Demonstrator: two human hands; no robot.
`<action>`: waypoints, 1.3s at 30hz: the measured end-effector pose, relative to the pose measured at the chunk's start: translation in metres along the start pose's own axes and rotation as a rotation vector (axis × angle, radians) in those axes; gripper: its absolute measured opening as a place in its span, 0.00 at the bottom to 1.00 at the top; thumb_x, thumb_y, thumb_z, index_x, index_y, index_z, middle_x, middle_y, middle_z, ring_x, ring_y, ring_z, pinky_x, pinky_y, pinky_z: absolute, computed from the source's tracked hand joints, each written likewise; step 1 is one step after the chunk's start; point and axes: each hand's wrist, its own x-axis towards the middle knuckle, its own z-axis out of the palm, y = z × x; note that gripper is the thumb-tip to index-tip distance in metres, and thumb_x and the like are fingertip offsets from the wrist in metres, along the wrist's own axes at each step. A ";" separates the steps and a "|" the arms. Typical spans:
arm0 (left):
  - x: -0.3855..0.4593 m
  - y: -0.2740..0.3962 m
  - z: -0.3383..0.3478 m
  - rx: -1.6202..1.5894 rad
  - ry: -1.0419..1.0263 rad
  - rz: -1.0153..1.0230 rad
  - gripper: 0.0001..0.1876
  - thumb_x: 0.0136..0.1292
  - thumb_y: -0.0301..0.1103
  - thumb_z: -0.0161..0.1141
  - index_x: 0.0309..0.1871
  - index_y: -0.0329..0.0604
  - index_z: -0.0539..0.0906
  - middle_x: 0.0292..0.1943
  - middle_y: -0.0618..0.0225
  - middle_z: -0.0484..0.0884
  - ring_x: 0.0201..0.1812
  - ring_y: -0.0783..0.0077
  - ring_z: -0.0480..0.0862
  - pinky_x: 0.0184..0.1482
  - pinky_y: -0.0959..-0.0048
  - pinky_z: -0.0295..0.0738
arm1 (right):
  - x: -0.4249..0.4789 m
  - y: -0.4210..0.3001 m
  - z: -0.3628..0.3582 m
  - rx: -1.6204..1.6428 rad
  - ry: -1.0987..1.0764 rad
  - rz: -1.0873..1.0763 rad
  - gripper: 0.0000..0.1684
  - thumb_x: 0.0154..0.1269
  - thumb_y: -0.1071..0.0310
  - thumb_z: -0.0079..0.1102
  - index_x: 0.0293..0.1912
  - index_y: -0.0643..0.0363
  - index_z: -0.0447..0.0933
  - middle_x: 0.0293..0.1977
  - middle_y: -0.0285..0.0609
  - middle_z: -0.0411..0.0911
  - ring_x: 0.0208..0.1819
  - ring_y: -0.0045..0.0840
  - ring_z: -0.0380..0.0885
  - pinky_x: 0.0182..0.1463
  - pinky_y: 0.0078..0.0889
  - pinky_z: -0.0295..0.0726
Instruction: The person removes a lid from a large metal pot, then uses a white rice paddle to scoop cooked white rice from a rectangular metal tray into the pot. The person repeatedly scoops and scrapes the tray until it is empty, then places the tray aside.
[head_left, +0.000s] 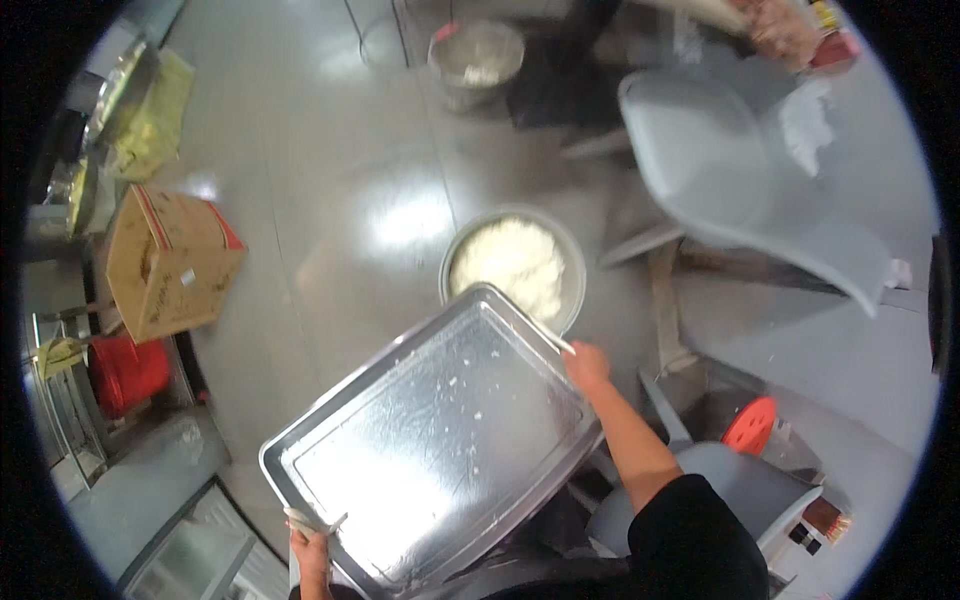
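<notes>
A large rectangular metal tray (420, 442) hangs tilted in front of me, with small white bits scattered on its bottom. My right hand (589, 369) grips its right rim; a narrow pale piece (551, 336) lies along the rim at those fingers. At the tray's lower left corner, my left hand (309, 553) holds the rim, with a pale object (301, 520) between hand and metal that I cannot identify. Just past the tray's far corner is a round metal bowl (576, 281) full of a fluffy whitish mass (510, 262). The corner hides part of the bowl.
The bowl stands on a grey floor (330, 187). A second metal bowl (476, 56) is farther off. To the left are a cardboard box (191, 262), a red bucket (131, 375) and yellowish plastic bags (154, 127). Grey plastic chairs (697, 150) stand at right, near a red stool seat (751, 425).
</notes>
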 end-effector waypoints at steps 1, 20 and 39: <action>-0.005 -0.006 0.002 -0.015 -0.001 0.086 0.20 0.50 0.19 0.48 0.50 0.36 0.71 0.37 0.71 0.74 0.35 0.78 0.73 0.38 0.81 0.70 | -0.012 0.013 -0.023 0.005 0.051 -0.010 0.15 0.59 0.55 0.52 0.36 0.56 0.76 0.35 0.48 0.78 0.40 0.45 0.76 0.42 0.44 0.74; 0.017 0.374 0.103 -0.077 -0.113 0.998 0.20 0.58 0.27 0.53 0.55 0.32 0.71 0.49 0.63 0.74 0.50 0.70 0.74 0.51 0.72 0.70 | -0.124 0.052 -0.355 0.834 0.807 -0.221 0.11 0.55 0.68 0.61 0.36 0.66 0.77 0.20 0.36 0.73 0.24 0.18 0.68 0.30 0.27 0.69; 0.079 0.801 0.333 -0.942 -0.418 0.942 0.10 0.67 0.36 0.48 0.41 0.37 0.71 0.37 0.62 0.77 0.32 0.66 0.78 0.35 0.67 0.76 | -0.077 -0.059 -0.360 1.759 1.000 0.120 0.10 0.56 0.75 0.55 0.39 0.68 0.72 0.27 0.31 0.68 0.27 0.14 0.64 0.30 0.21 0.65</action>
